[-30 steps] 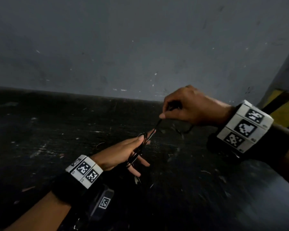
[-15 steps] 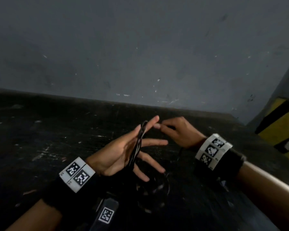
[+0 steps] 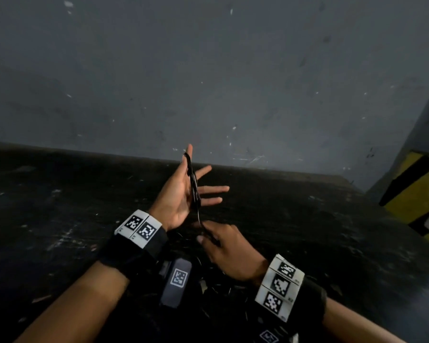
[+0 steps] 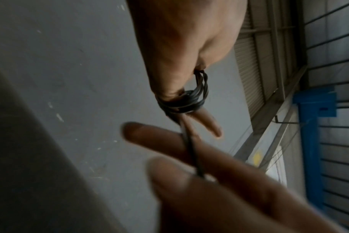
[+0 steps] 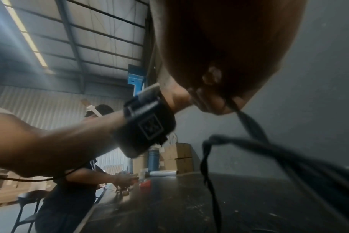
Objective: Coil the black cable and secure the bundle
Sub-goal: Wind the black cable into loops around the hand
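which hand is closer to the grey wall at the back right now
Left. The left hand is raised with spread fingers reaching up towards the grey wall; the right hand sits lower and nearer the person, pinching the black cable.

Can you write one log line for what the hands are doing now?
left hand: open, cable looped on fingers | right hand: pinches cable below | bundle: unsecured

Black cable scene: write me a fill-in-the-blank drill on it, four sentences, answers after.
1. The cable is wound in loops around the ____ hand.
2. That hand's fingers are spread and ____, not curled.
3. The right hand ____ the strand running down from the loops.
4. Behind the dark table stands a ____ wall.

Answers: left; straight; pinches; grey
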A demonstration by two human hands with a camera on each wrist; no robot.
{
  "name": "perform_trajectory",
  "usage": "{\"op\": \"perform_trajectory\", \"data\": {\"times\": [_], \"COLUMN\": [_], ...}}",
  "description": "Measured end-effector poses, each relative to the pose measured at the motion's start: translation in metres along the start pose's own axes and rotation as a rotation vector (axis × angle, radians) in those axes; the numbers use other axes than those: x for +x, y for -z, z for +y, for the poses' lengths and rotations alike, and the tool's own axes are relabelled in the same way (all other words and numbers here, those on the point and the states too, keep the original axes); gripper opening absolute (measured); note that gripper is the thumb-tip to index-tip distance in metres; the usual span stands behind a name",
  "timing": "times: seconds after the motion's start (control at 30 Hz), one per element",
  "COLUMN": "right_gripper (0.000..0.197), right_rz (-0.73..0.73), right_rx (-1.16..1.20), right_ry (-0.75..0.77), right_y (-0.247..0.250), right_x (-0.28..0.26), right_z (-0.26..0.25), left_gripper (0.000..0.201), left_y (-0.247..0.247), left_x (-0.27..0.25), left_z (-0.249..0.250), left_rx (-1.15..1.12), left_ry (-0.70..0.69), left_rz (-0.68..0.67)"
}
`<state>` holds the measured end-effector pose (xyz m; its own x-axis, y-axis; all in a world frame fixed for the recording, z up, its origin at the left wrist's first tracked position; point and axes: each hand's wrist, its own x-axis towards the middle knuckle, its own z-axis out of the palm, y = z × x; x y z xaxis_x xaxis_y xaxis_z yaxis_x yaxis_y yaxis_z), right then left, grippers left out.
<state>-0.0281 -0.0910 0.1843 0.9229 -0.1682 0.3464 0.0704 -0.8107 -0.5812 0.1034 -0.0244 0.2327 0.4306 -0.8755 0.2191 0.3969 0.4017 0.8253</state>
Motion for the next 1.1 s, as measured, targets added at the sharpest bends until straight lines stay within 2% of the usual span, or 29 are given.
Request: {"op": "perform_trajectory", "data": {"times": [0.07,0.17,0.23,0.33,0.5,0.63,0.77,0.9,0.97,1.03,1.1], "right_gripper": [0.017,0.019,0.025,0.027,0.015,0.016,0.022,0.023,0.018,0.016,0.014], "right_rz": [-0.103,-0.389,-0.484,-0.502,-0.425,-0.465,-0.542,-0.366,-0.295,-0.247,-0.274], "right_rx": [-0.001,0.109,0.115,0.026,-0.076,-0.278,-0.516,-0.951,-1.062,-1.173,-1.240], "right_ry": [-0.054,-0.205,-0.267,-0.344,-0.388,-0.211,-0.010,0.075,0.115,0.253,0.306], "right_y": [0.007,0.021,0.029,0.046,0.087,0.107,0.114,0.126,0.128,0.125,0.122], "right_x": [-0.005,-0.014,-0.016,-0.015,-0.010,-0.004,-0.006,-0.006,-0.003,0.000,0.006], "right_z": [-0.009,-0.026,-0.030,-0.029,-0.032,-0.046,-0.066,-0.075,-0.081,-0.088,-0.092], "left_gripper": [0.044,0.044,0.044,0.044,0.045,0.050,0.054,0.048,0.042,0.037,0.031], "left_y": [0.010,0.020,0.024,0.027,0.030,0.022,0.018,0.015,0.014,0.011,0.006], "left_x": [0.000,0.000,-0.001,-0.002,-0.005,-0.009,-0.010,-0.014,-0.018,-0.023,-0.029], "left_z": [-0.005,-0.010,-0.013,-0.014,-0.018,-0.031,-0.035,-0.035,-0.036,-0.037,-0.035], "left_rx": [0.048,0.116,0.146,0.247,0.433,0.628,0.661,0.680,0.734,0.779,0.768], "left_ry": [-0.007,0.000,0.007,-0.014,-0.004,0.036,0.049,0.041,0.058,0.103,0.197], "left_rz": [0.039,0.087,0.103,0.144,0.170,0.081,0.057,0.053,0.017,-0.043,-0.110]}}
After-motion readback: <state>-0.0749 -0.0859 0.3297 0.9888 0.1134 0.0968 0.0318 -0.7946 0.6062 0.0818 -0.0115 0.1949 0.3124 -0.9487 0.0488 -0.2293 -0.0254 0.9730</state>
